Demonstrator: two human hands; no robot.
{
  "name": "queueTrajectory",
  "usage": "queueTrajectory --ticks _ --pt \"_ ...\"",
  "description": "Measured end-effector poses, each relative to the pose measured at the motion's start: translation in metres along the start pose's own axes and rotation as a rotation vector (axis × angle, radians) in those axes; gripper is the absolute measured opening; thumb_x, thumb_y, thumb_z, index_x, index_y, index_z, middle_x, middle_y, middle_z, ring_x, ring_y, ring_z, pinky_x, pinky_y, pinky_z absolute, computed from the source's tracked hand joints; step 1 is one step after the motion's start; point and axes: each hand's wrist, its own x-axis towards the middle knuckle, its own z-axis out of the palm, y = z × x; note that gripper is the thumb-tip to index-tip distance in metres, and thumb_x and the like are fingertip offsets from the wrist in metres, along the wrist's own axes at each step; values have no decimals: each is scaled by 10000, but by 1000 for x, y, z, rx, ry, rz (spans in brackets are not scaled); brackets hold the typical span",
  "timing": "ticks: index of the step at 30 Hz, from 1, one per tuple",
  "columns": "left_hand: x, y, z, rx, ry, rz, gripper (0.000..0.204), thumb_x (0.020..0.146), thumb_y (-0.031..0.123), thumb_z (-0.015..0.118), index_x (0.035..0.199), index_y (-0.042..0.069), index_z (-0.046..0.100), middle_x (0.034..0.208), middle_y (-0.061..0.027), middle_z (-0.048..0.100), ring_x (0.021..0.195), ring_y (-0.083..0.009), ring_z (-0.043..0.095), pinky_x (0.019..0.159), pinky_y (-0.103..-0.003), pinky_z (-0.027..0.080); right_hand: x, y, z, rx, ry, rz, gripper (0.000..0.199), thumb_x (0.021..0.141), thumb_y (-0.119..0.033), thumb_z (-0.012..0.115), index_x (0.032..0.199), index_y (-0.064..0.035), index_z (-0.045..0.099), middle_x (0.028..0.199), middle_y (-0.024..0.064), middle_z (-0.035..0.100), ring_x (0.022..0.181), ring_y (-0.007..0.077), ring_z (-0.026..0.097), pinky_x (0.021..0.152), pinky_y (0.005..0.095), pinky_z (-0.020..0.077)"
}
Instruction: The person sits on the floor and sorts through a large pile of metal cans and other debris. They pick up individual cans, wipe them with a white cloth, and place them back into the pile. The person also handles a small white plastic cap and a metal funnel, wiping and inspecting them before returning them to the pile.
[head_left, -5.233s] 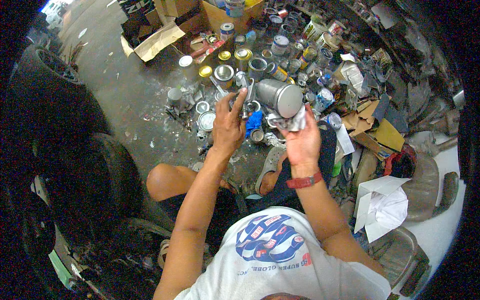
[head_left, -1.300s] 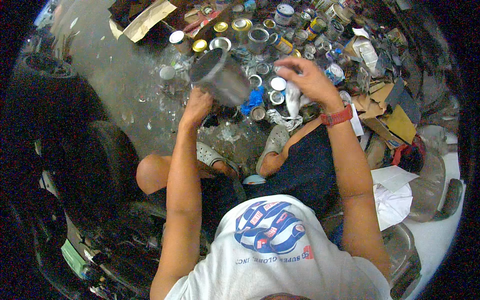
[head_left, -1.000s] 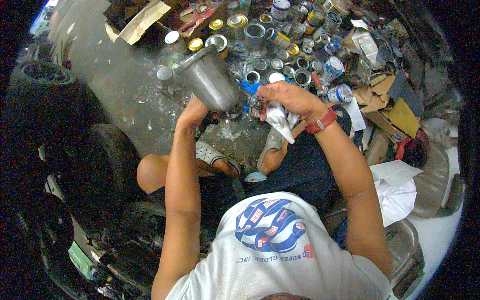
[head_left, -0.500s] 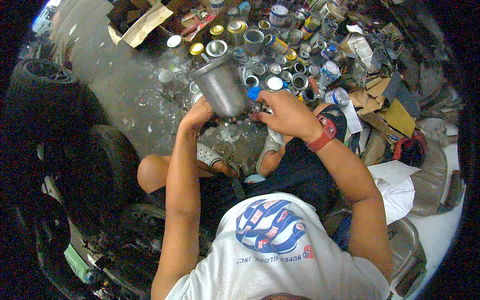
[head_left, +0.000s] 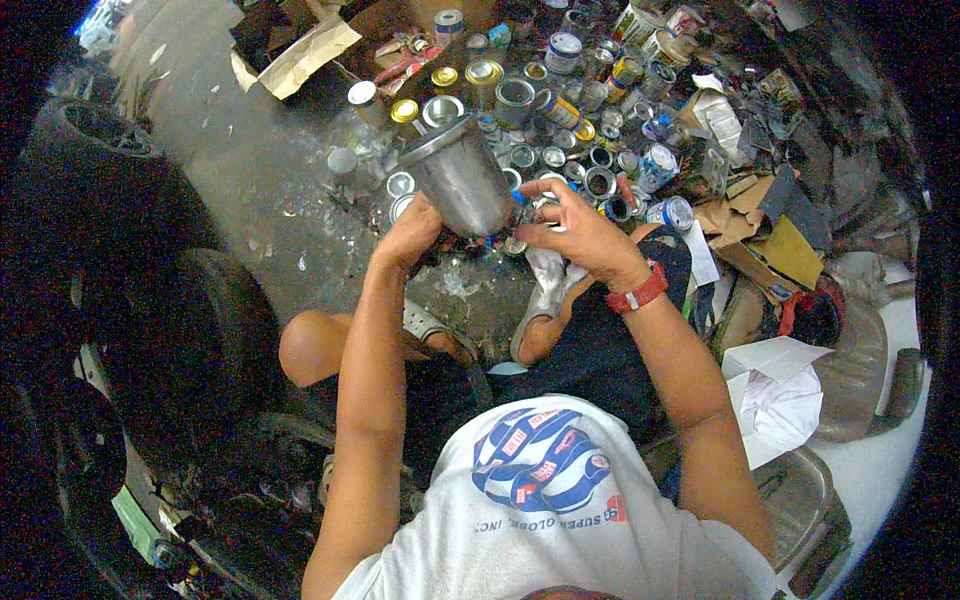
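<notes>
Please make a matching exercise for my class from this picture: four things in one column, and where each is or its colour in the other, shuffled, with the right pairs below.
1. Metal cup
2. Wrist strap
3. Tyres
4. White box

A. Red, just behind the right hand
B. Right side of the picture, with something crumpled inside
C. Black, far left of the picture
D. Tilted, held by the left hand

Pairs: 1-D, 2-A, 3-C, 4-B
</notes>
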Motion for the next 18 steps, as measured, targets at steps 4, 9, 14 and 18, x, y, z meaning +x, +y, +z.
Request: queueTrajectory --ticks 4,9,14,18 --pt "12 -16 3 -116 -26 -14 361 1070 319 550 1251 30 670 1017 -53 725 736 -122 641 570 -278 491 13 23 -13 -42 -24 79 449 1033 -321 711 1340 -45 534 995 80 745 924 135 676 819 300 529" --pt "6 -10 14 -169 73 44 355 1067 306 560 1267 30 661 1013 -62 724 761 -146 655 588 -306 514 9 24 -7 6 8 62 375 1053 -378 675 1214 -42 632 901 18 709 845 96 627 764 280 508" --pt "6 -20 11 -173 78 49 350 1071 305 562 1259 26 659 1004 -64 721 755 -151 649 606 -315 513 2 8 12 -53 124 -92 382 1066 -410 642 1075 -31 693 934 -11 702 873 78 609 799 278 509" --pt "7 -18 6 -255 -19 -244 495 980 408 693 1316 47 647 1207 -95 726 987 -210 704 804 -378 575 11 31 5 109 165 -91 390 1063 -417 645 1110 -33 690 1007 8 701 919 82 608 867 287 506"
